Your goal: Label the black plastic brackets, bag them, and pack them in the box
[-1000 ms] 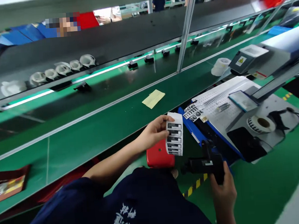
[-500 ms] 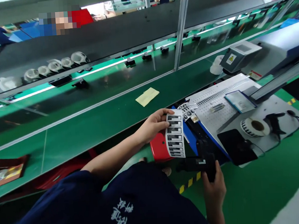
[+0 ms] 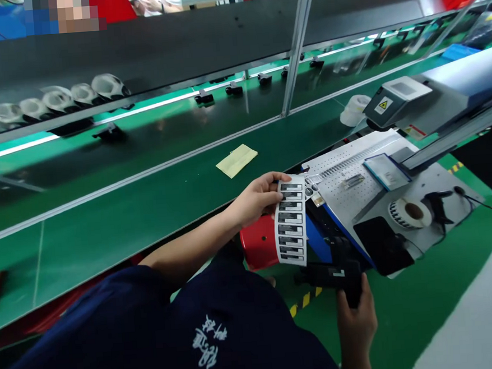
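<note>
A label strip (image 3: 291, 226), in front of the red box (image 3: 256, 245), is pinched by the left hand (image 3: 255, 199). A scanner (image 3: 332, 273) right of the box is gripped by the right hand (image 3: 359, 325). How many labels are scanned cannot be told.

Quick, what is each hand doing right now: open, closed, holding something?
Left hand: closed, pinching the top of a strip of labels.
Right hand: closed around a black handheld scanner.
</note>
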{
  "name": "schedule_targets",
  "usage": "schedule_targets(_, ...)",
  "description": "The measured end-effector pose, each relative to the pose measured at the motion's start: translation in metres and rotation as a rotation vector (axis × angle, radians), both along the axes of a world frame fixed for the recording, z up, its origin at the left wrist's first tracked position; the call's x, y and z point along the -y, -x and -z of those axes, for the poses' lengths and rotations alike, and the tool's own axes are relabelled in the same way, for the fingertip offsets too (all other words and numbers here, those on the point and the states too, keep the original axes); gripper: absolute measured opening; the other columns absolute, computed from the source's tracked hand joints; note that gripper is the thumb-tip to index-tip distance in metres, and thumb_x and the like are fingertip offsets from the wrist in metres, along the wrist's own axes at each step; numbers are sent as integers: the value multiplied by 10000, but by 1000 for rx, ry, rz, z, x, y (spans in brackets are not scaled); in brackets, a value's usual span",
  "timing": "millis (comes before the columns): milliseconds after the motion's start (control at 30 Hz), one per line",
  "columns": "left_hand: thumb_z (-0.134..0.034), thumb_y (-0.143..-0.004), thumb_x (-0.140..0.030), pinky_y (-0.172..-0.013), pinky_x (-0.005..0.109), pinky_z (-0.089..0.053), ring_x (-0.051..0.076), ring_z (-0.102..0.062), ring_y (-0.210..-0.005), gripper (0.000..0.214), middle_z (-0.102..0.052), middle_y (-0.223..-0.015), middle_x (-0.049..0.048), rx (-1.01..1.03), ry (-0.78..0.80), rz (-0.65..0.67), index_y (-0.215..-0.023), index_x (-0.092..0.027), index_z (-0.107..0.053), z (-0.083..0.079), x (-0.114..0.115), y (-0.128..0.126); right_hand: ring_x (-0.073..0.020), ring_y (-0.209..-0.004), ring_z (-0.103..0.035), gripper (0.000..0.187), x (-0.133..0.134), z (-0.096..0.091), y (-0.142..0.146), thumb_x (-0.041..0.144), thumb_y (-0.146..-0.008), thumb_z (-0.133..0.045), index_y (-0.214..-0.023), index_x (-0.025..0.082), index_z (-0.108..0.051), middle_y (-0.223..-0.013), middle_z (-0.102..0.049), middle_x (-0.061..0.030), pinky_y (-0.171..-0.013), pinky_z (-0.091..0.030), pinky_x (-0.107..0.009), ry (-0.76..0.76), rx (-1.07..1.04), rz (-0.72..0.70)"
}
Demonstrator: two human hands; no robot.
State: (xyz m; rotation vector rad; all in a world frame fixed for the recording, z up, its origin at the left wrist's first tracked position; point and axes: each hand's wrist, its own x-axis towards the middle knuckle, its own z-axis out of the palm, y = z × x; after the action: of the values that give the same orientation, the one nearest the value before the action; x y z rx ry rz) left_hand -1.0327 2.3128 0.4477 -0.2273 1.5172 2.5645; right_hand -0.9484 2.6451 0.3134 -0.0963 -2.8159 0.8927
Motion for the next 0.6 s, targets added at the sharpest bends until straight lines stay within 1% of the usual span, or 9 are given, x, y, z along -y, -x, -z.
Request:
schedule_targets(100, -633, -718, -113, -460, 168, -455, 93, -605, -572, 391, -631, -833, 17, 8, -41, 43, -1090, -170, -523, 6, 20, 15, -394, -1144, -604, 906, 17, 3, -2, 756, -841, -424, -1469, 104, -443, -1314, -601, -229, -867, -511, -502, -43, 21, 55)
schedule_targets(167, -641, -719, -117, -458, 167, -455, 90, -603, -569, 390, -639, -844, 21, 9, -85, 76, -1089, -168, -529, 11, 39, 28, -385, -1129, -611, 891, 35, 6, -1, 745, -842, -435, -1466, 109, -445, -1301, -608, -226, -848, -518, -489, -79, 30, 81)
schedule_targets(233, -645, -721, -118, -439, 160, -431, 81, -587, -539, 386, -643, -825, 16, 6, -135, 106, -1088, -164, -536, 18, 62, 41, -375, -1141, -608, 859, 58, 8, 5, 718, -850, -446, -1459, 113, -450, -1305, -607, -220, -865, -518, -485, -108, 35, 86)
schedule_targets(300, -643, -720, -112, -414, 154, -392, 78, -575, -511, 374, -643, -794, 10, 6, -173, 118, -1079, -159, -546, 25, 89, 55, -370, -1165, -599, 818, 87, 11, 18, 677, -865, -452, -1454, 109, -448, -1321, -598, -220, -892, -513, -489, -120, 46, 67)
schedule_targets(367, -633, -718, -100, -404, 155, -365, 80, -572, -497, 364, -642, -767, 5, 17, -195, 99, -1069, -155, -555, 32, 118, 68, -366, -1201, -583, 781, 118, 14, 40, 624, -877, -463, -1453, 98, -439, -1343, -581, -227, -925, -504, -493, -118, 66, 12)
schedule_targets(467, -619, -714, -90, -409, 160, -361, 76, -558, -479, 356, -634, -741, -3, 35, -236, 22, -1060, -152, -562, 40, 163, 83, -353, -1236, -563, 746, 167, 25, 88, 557, -883, -481, -1450, 76, -431, -1370, -560, -238, -962, -491, -485, -117, 95, -144)
schedule_targets(533, -613, -720, -91, -419, 161, -375, 71, -551, -477, 339, -626, -734, -7, 28, -267, -50, -1051, -150, -566, 45, 192, 88, -342, -1236, -564, 728, 203, 38, 127, 527, -887, -490, -1444, 62, -433, -1369, -562, -239, -969, -488, -472, -127, 104, -275)
schedule_targets(600, -604, -733, -86, -436, 163, -396, 70, -557, -494, 317, -627, -745, -3, 21, -277, -122, -1042, -148, -567, 49, 219, 88, -324, -1231, -568, 687, 240, 58, 167, 499, -901, -488, -1428, 60, -452, -1354, -579, -231, -973, -487, -453, -136, 105, -411)
